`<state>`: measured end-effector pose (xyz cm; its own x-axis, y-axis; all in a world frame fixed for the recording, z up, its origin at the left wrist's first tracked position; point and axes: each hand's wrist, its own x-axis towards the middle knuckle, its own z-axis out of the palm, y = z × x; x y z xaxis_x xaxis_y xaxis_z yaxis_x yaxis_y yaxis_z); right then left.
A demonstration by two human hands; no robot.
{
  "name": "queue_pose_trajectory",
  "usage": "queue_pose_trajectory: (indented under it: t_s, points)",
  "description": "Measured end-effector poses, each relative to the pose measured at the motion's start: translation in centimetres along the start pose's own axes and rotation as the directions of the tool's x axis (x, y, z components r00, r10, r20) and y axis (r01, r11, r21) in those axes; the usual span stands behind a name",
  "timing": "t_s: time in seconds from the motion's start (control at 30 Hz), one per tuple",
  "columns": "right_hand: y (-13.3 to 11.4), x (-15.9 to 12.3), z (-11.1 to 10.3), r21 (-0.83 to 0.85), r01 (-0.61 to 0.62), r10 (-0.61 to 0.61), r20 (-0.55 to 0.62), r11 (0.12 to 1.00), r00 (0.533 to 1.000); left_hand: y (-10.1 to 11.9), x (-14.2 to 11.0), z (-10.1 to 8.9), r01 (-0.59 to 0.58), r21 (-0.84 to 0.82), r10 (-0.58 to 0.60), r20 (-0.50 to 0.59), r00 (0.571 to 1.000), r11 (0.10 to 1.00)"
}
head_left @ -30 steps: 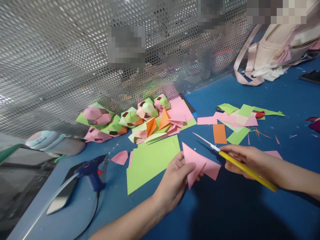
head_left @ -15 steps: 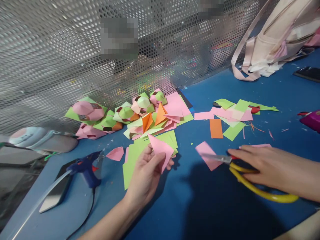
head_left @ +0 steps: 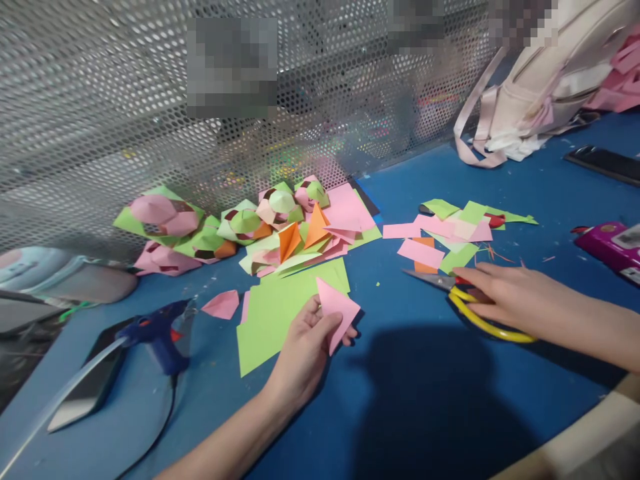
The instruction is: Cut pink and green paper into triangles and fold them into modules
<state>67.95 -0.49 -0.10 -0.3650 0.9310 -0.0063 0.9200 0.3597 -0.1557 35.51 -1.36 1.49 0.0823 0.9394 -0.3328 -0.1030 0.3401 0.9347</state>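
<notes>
folded pink paper piece [head_left: 341,303], one: pinched at its lower left between the thumb and fingers of our left hand [head_left: 313,330], the thumb laid across its near face, fingertips behind showing past its lower right edge, its upper point standing free above the grip; we have it raised over the blue tabletop [head_left: 400,407], just beside the light green paper sheets [head_left: 280,310]. scissors with yellow-and-red handles and metal blades [head_left: 480,320], one pair: loosely held in our right hand [head_left: 505,297], its fingers stretched over the handles, the blades pointing left; we cannot tell the exact finger placement in the loops. loose pink paper rectangle [head_left: 421,253], one: lying across the orange paper rectangle [head_left: 426,267], just beyond the blades. mixed pink and green paper scraps [head_left: 463,230]: beyond our right hand. pink-and-green folded paper shapes [head_left: 243,225], several, in a row against the perforated metal panel [head_left: 125,107]. orange folded paper pieces [head_left: 289,241], two, among them. small curved pink paper piece [head_left: 221,305], one: between the green sheets and the blue glue gun [head_left: 163,337], well to the left of our right hand.
</notes>
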Motion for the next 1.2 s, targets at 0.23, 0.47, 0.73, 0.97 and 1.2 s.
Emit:
queue_pose_trajectory:
  t_s: [0.23,0.47,0.73,0.97,1.2]
  points:
    - [2.3,2.1,-0.3,-0.299,-0.141,0.154,0.019,0.944,0.988,-0.5,0.3,0.1,0.011,-0.083,-0.009,0.022,1.000,0.997]
    - [-1.4,3.9,-3.0,-0.180,0.009,-0.023,-0.076,0.984,0.997,-1.0,0.1,0.5,-0.017,-0.083,0.024,0.073,0.997,0.996]
    - [-10.4,7.6,-2.8,0.715,0.039,-0.324,0.267,0.698,0.908,-1.7,-0.4,0.5,-0.097,-0.026,0.100,0.226,0.969,0.995]
    - [-8.6,15.0,-3.3,0.759,-0.010,0.004,0.010,0.651,1.000,-1.7,-0.3,0.0,-0.085,-0.062,0.094,0.155,0.983,0.994]
    - [-3.6,22.7,-2.2,0.635,-0.055,0.173,-0.124,0.771,0.977,-1.9,-0.7,0.2,-0.107,0.060,0.092,0.217,0.972,0.992]
